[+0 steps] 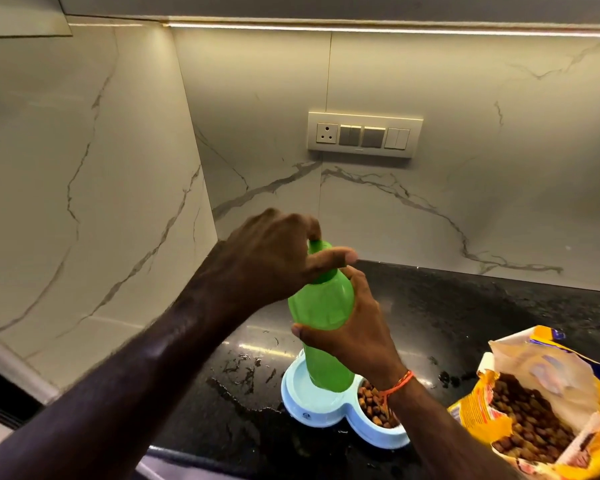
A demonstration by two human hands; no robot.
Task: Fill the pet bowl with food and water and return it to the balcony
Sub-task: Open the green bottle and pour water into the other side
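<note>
Both hands are on the green bottle [321,306]: the right hand [355,336] wraps its body, the left hand [274,258] pinches the cap [317,245]. It hangs over the pet bowl [326,410] near the counter [482,323] front edge, kibble in the right well, food bag [534,410] just beside. Risk: a tilted, uncapped bottle could splash onto the kibble or the wet counter.
</note>
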